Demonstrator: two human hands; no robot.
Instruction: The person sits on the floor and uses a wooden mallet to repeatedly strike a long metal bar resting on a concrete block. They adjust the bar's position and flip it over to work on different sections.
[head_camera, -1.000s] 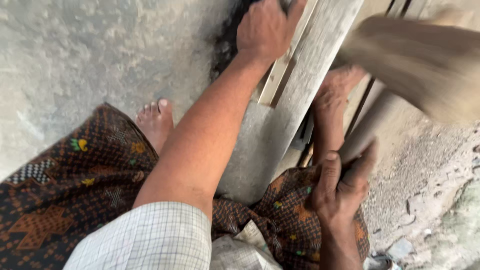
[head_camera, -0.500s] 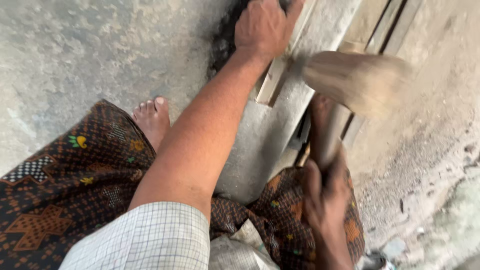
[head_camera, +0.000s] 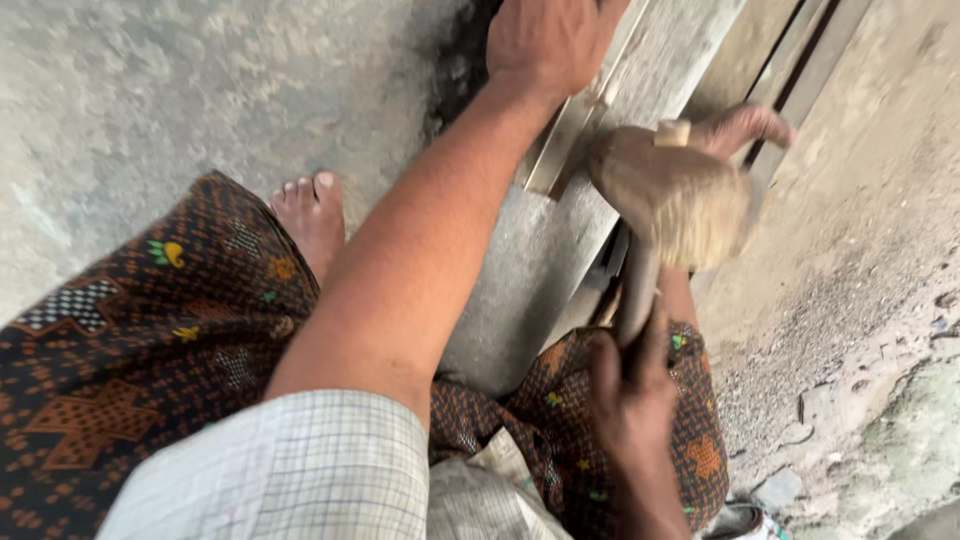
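striking step under way. right hand (head_camera: 630, 385) wrapped tight round handle of wooden mallet (head_camera: 672, 195), head blurred just right of the thin wood strip (head_camera: 562, 140). left hand (head_camera: 548, 40) pressed closed on strip's far end. next blow, by my judgement, needs the strip pinned steady.

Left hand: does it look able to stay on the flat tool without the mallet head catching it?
Probably yes, narrowly. The left hand grips the top of the thin flat tool against the plank; the wooden mallet, swung by the right hand, is beside the tool, lower than the fingers. Motion blur hides the exact gap.
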